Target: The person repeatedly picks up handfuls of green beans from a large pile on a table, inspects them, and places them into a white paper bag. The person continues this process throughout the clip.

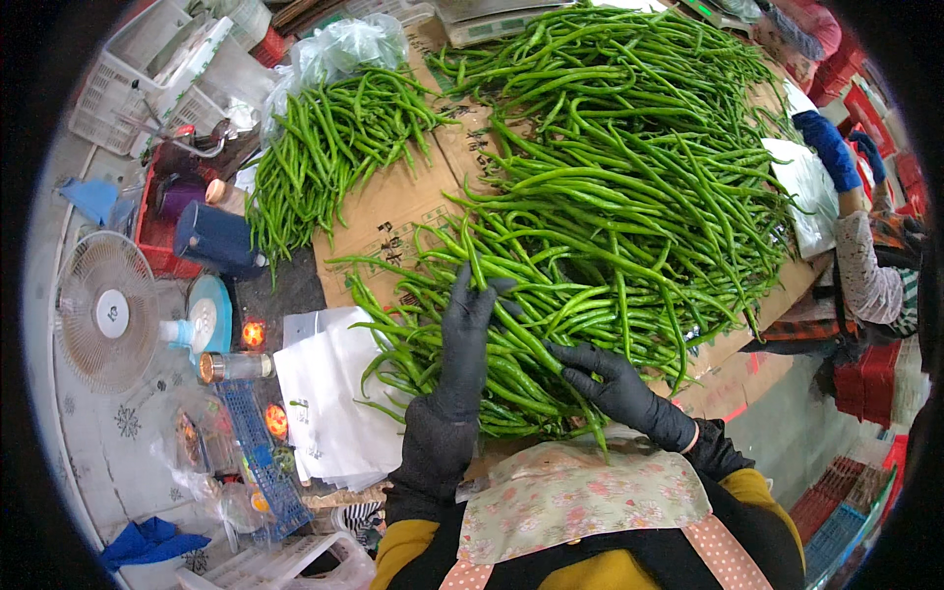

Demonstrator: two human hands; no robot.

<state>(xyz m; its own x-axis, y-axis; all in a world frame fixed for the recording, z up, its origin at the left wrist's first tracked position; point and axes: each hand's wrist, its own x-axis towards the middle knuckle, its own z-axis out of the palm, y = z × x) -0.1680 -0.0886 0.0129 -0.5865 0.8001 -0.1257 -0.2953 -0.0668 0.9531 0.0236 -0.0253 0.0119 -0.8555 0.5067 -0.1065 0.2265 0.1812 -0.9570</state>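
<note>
Long green chili peppers [590,184] cover the cardboard-topped table in a large tangled heap. Before my body lies the near part of that heap [531,383]. My left hand [468,317], in a black glove, has its fingers closed around a few peppers at the heap's near left. To its right, my black-gloved right hand [612,383] holds a long pepper [535,346] between thumb and fingers. This pepper slants from near the left hand down to the right hand. Fingertips of both hands are partly hidden among the peppers.
A smaller pepper pile [339,140] lies at the far left beside clear plastic bags [346,48]. White plastic bags [339,398] lie left of my left hand. A fan [107,310] and a blue basket [262,457] are farther left. Across the table, a co-worker's blue-gloved hand [826,147] is near white bags [804,192].
</note>
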